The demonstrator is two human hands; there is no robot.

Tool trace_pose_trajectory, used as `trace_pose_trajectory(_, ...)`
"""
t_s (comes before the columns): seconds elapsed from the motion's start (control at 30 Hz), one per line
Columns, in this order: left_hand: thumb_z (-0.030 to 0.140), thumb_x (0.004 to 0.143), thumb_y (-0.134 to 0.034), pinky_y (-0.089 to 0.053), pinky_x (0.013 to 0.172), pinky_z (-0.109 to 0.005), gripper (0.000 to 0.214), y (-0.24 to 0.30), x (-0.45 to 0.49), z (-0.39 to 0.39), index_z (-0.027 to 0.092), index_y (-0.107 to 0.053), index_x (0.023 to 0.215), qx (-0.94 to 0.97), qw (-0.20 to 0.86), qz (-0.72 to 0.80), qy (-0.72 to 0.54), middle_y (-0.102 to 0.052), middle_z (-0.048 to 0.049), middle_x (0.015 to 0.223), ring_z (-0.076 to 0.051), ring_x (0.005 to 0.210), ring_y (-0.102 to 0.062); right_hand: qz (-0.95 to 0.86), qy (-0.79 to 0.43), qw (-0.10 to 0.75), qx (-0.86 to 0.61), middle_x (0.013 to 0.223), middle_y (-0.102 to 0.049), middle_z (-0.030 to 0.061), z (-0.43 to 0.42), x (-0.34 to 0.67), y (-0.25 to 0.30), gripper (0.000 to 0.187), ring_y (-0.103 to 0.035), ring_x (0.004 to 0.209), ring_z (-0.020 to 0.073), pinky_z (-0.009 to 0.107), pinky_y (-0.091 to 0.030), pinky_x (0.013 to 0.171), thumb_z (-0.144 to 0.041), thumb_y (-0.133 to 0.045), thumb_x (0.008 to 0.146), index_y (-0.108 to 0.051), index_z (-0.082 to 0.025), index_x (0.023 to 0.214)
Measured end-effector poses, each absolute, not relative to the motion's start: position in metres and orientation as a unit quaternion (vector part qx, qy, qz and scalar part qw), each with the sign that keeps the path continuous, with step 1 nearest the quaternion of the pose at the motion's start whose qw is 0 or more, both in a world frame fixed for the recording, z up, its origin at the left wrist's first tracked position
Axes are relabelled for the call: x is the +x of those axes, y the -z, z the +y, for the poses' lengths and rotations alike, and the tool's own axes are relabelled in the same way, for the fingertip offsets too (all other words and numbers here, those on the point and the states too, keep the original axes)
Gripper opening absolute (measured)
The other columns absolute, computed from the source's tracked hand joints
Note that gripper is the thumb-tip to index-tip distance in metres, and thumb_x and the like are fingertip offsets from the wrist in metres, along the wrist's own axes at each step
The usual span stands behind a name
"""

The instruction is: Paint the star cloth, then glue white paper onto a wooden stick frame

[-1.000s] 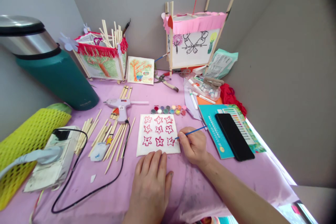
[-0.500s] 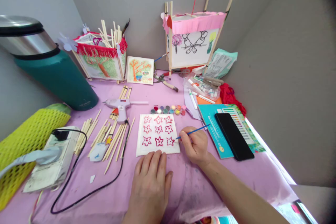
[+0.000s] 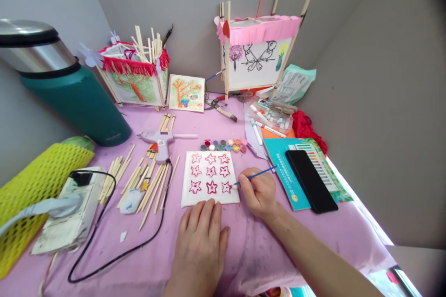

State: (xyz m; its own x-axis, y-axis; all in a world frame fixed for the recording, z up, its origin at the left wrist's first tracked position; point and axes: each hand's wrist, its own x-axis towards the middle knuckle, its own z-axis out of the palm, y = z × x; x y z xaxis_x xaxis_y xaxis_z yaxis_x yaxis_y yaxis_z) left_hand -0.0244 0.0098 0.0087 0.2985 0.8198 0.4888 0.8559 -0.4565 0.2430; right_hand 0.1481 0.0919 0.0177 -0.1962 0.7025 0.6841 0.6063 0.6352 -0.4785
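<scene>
A white square sheet [image 3: 209, 197] painted with several red stars lies on the pink tablecloth [image 3: 254, 260]. My right hand [image 3: 258, 193] pinches a thin blue paintbrush [image 3: 260, 174], its tip at the star in the sheet's lower right corner. My left hand [image 3: 200, 246] rests flat and open, fingertips on the sheet's near edge. A strip of small paint pots [image 3: 225, 145] sits just beyond the sheet.
Glue gun [image 3: 158, 139] and loose wooden sticks [image 3: 149, 181] lie left of the sheet, with a power strip [image 3: 68, 216] and black cable. A black phone [image 3: 310, 180] on a teal box is at right. Two paper lanterns [image 3: 258, 53], scissors and a green flask [image 3: 69, 88] stand behind.
The brush tip has shifted only slightly at the lower right star. My left hand has stayed in place.
</scene>
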Motion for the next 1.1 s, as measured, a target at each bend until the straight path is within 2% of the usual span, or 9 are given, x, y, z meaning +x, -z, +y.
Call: trace_pose_trajectory(1.1,0.027,0.085,-0.051,-0.041,0.088,-0.044,0.031,-0.0097,-0.0242,0.0099,0.014,-0.062,0.111,-0.805,0.035,-0.522,0.28,-0.064,-0.0101,0.112,-0.028,0.102,-0.054,-0.771,-0.044,0.467,-0.431,0.065,-0.064,0.0048,0.0924,0.1456,-0.0212,0.016,-0.058,0.059,0.014,0.027,-0.042,0.057,-0.015,-0.048,0.085,-0.056,-0.017,0.071)
